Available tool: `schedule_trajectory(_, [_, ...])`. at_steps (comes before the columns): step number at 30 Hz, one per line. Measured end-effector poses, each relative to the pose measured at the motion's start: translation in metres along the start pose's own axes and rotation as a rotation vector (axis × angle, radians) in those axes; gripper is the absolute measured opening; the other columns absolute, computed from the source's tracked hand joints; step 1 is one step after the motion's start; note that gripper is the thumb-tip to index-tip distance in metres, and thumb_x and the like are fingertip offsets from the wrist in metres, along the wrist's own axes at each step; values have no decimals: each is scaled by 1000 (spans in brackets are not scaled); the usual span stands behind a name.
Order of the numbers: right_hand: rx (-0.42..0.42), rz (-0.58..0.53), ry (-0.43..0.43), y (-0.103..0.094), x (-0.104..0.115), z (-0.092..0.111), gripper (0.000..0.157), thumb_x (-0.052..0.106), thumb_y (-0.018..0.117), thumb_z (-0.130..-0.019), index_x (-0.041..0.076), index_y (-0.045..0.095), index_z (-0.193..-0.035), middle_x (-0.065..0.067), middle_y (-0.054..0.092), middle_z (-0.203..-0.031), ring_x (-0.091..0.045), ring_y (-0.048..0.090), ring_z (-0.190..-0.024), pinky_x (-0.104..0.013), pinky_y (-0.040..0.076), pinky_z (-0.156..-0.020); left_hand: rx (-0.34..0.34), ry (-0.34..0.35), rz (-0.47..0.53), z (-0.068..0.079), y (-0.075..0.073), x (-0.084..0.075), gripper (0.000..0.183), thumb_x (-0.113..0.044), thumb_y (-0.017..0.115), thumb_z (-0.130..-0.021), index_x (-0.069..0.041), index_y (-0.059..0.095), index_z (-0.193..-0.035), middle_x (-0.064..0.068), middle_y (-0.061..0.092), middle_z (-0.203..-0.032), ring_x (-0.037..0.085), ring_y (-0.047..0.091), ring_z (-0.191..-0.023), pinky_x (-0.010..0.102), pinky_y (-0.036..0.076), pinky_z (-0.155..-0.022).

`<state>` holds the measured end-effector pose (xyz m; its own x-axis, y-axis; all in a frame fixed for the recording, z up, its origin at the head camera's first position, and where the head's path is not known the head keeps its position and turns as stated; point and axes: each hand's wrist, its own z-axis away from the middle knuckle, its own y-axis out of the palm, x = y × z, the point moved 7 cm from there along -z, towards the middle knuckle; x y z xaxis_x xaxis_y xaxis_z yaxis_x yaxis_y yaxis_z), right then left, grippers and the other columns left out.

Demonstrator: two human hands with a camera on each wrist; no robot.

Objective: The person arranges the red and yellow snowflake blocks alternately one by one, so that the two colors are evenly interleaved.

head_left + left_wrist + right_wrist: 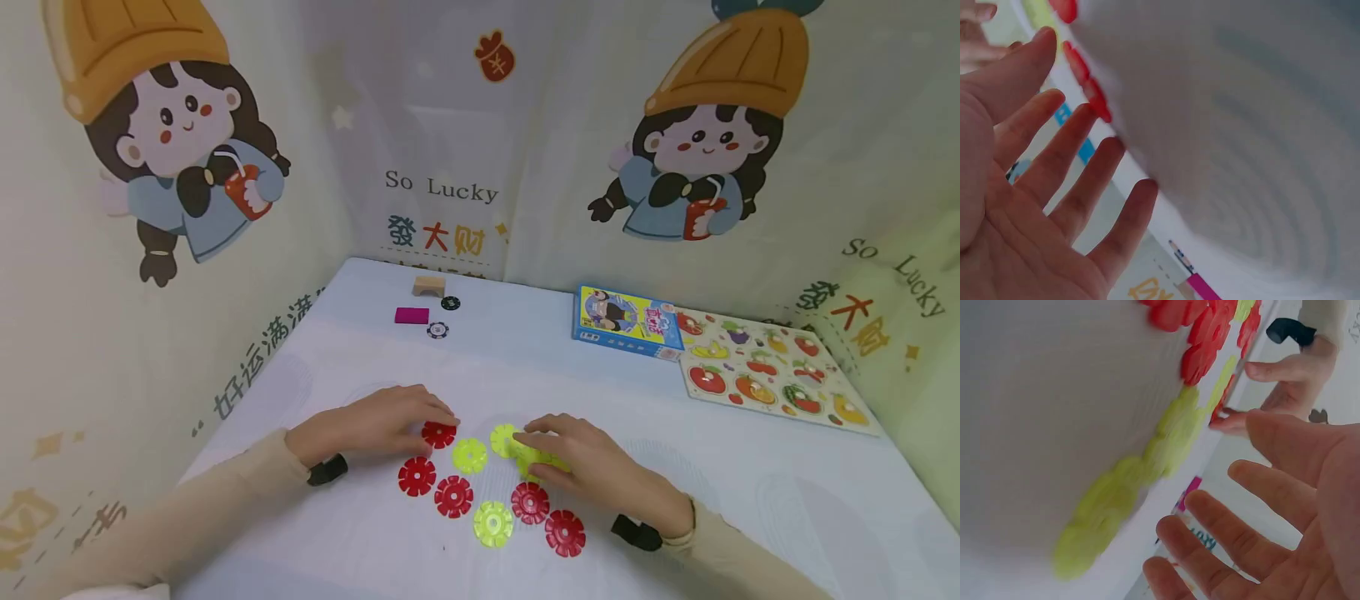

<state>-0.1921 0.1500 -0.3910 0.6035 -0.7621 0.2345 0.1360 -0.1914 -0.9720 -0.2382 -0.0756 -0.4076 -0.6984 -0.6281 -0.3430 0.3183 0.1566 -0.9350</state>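
Observation:
My left hand (390, 421) reaches over the table, its fingertips at a notched red plastic disc (438, 436). In the left wrist view its fingers (1075, 150) are spread and loosely bent, with nothing gripped. A little to the right, my right hand (592, 462) hovers over several overlapping yellow-green notched discs (527, 462), partly hiding them. The right wrist view shows that palm bare, fingers (1241, 544) apart and relaxed. Between and below the hands lie more red discs (453, 497) and yellow-green discs (492, 524), flat and spaced out.
Toward the back left sit a wooden arch block (429, 287), a magenta block (412, 316), a black chip (451, 303) and a white-and-dark chip (438, 331). A blue and yellow box (628, 321) stands at the back right beside a fruit puzzle board (772, 367). Printed cloth walls (555, 167) surround the table.

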Motion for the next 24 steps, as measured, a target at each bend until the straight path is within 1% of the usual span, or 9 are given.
schedule_trajectory(4, [20, 22, -55, 5, 11, -21, 52, 41, 70, -83, 31, 56, -132, 2, 59, -128, -16, 56, -116, -35, 53, -88, -1, 31, -23, -4, 2, -1, 50, -35, 72, -82, -34, 57, -129, -12, 57, -126, 8, 49, -117, 35, 49, -93])
schedule_trajectory(7, [42, 28, -83, 9, 15, -33, 51, 40, 70, -83, 29, 56, -132, 2, 60, -128, -16, 55, -113, -32, 53, -86, 0, 33, -27, -7, 2, 0, 49, -34, 73, -81, -35, 59, -128, -12, 57, -123, 7, 49, -115, 33, 49, -92])
schedule_trajectory(10, [60, 29, -106, 14, 17, -40, 50, 39, 70, -83, 28, 58, -130, 2, 60, -125, -15, 54, -108, -29, 52, -83, 3, 32, -17, -10, 3, 2, 48, -35, 74, -80, -35, 60, -126, -13, 57, -121, 6, 49, -112, 32, 49, -92])
schedule_trajectory(13, [58, 42, -111, 16, 17, -44, 47, 37, 72, -82, 26, 62, -127, 2, 62, -119, -13, 53, -103, -26, 51, -79, 5, 34, -11, -13, 3, 3, 48, -35, 74, -79, -34, 61, -125, -13, 57, -118, 5, 49, -110, 30, 49, -91])
schedule_trajectory(17, [42, 33, -97, 16, 16, -44, 46, 36, 74, -80, 22, 65, -123, 2, 62, -113, -12, 54, -100, -24, 52, -79, 8, 37, -8, -13, 2, 3, 47, -35, 75, -79, -33, 62, -125, -12, 55, -116, 4, 49, -107, 28, 49, -89])
schedule_trajectory(20, [40, 20, -82, 18, 15, -45, 46, 36, 74, -80, 21, 65, -122, 1, 61, -112, -11, 54, -102, -24, 52, -82, 21, 36, 17, -12, 1, 2, 48, -36, 74, -80, -32, 61, -126, -10, 54, -116, 4, 50, -104, 24, 50, -85])
schedule_trajectory(24, [53, 8, -70, 21, 14, -46, 46, 36, 73, -81, 20, 65, -123, 1, 60, -113, -11, 53, -103, -24, 52, -84, 56, 31, 69, -10, 1, 4, 52, -36, 73, -80, -29, 59, -130, -9, 53, -119, 4, 50, -102, 18, 49, -80])
